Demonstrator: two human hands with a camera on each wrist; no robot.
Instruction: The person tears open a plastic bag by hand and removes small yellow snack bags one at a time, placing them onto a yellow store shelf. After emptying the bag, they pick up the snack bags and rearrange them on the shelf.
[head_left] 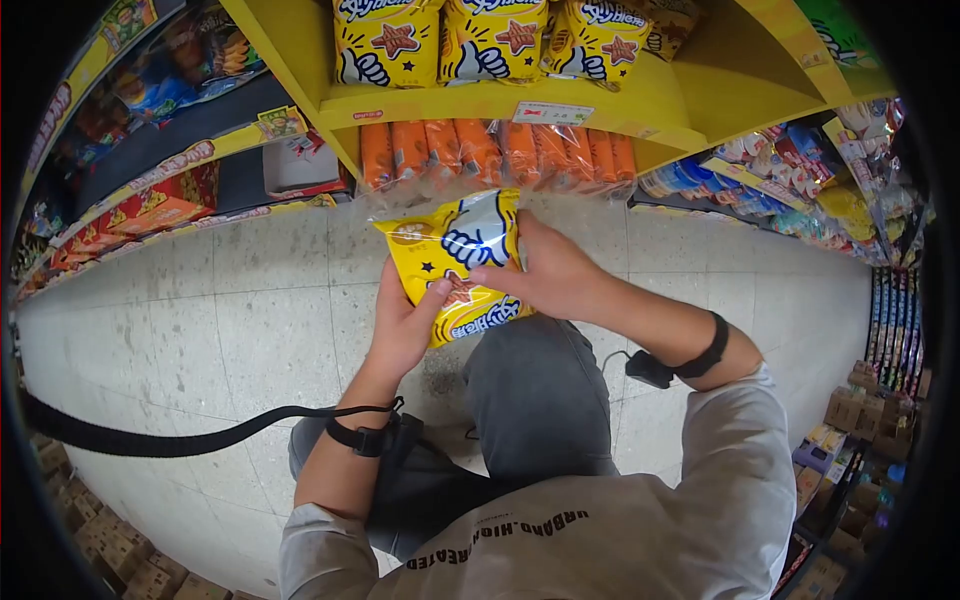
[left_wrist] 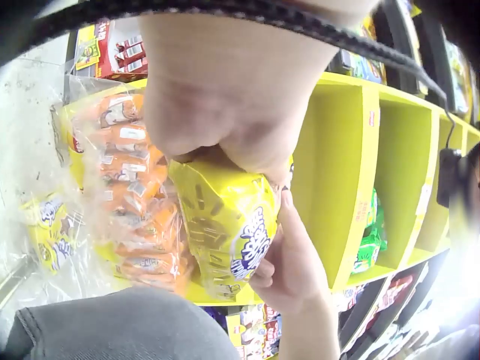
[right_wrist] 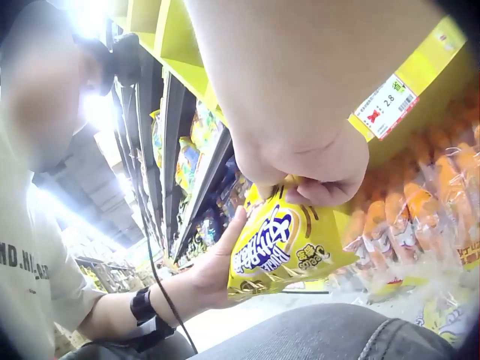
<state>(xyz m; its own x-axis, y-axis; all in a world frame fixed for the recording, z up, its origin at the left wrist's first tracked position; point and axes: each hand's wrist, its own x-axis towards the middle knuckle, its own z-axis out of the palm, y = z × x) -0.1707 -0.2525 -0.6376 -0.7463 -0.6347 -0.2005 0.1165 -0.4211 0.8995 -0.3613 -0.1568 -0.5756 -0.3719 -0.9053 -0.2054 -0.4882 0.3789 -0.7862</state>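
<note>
A yellow snack bag (head_left: 458, 262) is held between both hands above the floor, its printed logo end toward the person's knee in the head view. The left hand (head_left: 405, 318) grips one side edge, its thumb lying across the printed front. On the opposite side, the right hand (head_left: 540, 268) grips the bag, thumb also over the front. In the left wrist view the snack bag (left_wrist: 225, 225) shows below the left hand (left_wrist: 217, 120), with the right hand (left_wrist: 296, 262) at its other edge. The right wrist view shows the snack bag (right_wrist: 289, 244) under the right hand (right_wrist: 311, 161).
Several similar yellow bags (head_left: 490, 40) stand on a yellow shelf (head_left: 660, 105) in front. Below it lie orange packs (head_left: 440, 150) in clear plastic wrap. Snack shelves flank both sides. A black strap (head_left: 200, 437) runs from the left forearm; a bent knee (head_left: 540, 390) is close beneath the bag.
</note>
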